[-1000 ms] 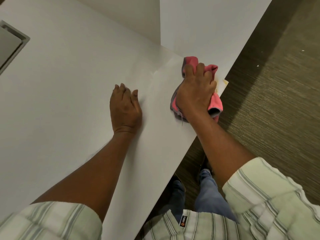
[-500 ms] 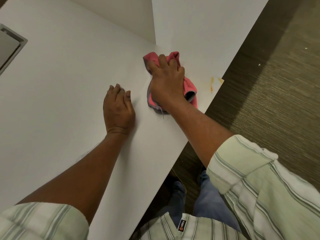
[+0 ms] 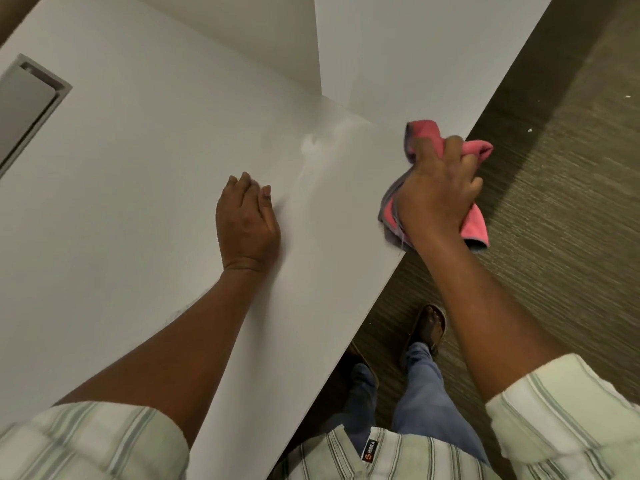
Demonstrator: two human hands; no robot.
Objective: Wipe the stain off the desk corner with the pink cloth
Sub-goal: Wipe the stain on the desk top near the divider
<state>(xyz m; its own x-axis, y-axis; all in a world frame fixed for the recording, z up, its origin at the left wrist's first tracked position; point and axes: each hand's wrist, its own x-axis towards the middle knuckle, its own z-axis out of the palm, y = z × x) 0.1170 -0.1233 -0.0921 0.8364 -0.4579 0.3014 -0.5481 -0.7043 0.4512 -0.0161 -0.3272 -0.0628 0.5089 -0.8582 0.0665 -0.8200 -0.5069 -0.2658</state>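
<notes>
My right hand (image 3: 438, 199) grips the bunched pink cloth (image 3: 476, 223) at the right corner of the white desk (image 3: 138, 188). Part of the cloth hangs past the desk edge over the floor. The corner itself lies under my hand and the cloth, so no stain shows there. A faint damp smear (image 3: 313, 147) marks the desk surface left of the cloth. My left hand (image 3: 246, 221) rests palm down on the desk, fingers together, holding nothing.
A white partition panel (image 3: 408, 50) rises behind the corner. A grey recessed cable flap (image 3: 26, 105) sits in the desk at far left. Dark carpet (image 3: 561, 237) lies to the right, and my sandalled foot (image 3: 429, 325) stands below the desk edge.
My right hand has swept the pink cloth from the partition base rightward, back over the desk corner. The orange stain seen half a second ago is now covered. My left hand stays put.
</notes>
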